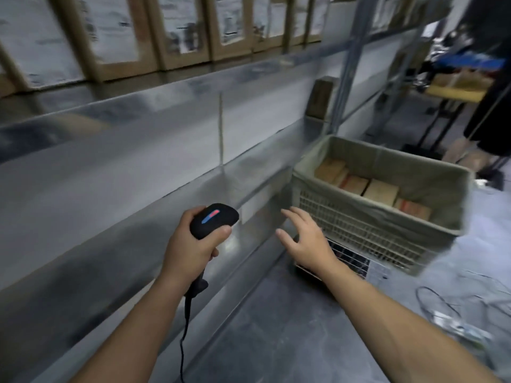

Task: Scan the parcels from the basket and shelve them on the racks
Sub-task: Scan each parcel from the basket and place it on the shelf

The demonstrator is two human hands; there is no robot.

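Left hand (190,244) gripping black scanner (214,220), fingers (190,217) wrapped round its handle; right hand (307,241) empty, fingers released and spread, near lined mesh basket (359,228); brown parcels (380,192) inside basket, beside metal racks (138,167)

Whole frame's pretty smeared on my feed. Boxes (182,37) along the top edge are cut off, labels just mush. The basket (401,158) near wall hides part of the parcels (380,192). Scanner (214,220) grip is buried in the left hand (190,246), its cable (184,327) runs off the bottom. Right hand (307,241) covers part of a printed sheet (377,272), maybe a label. Tangle (448,319) lower right: can't tell.
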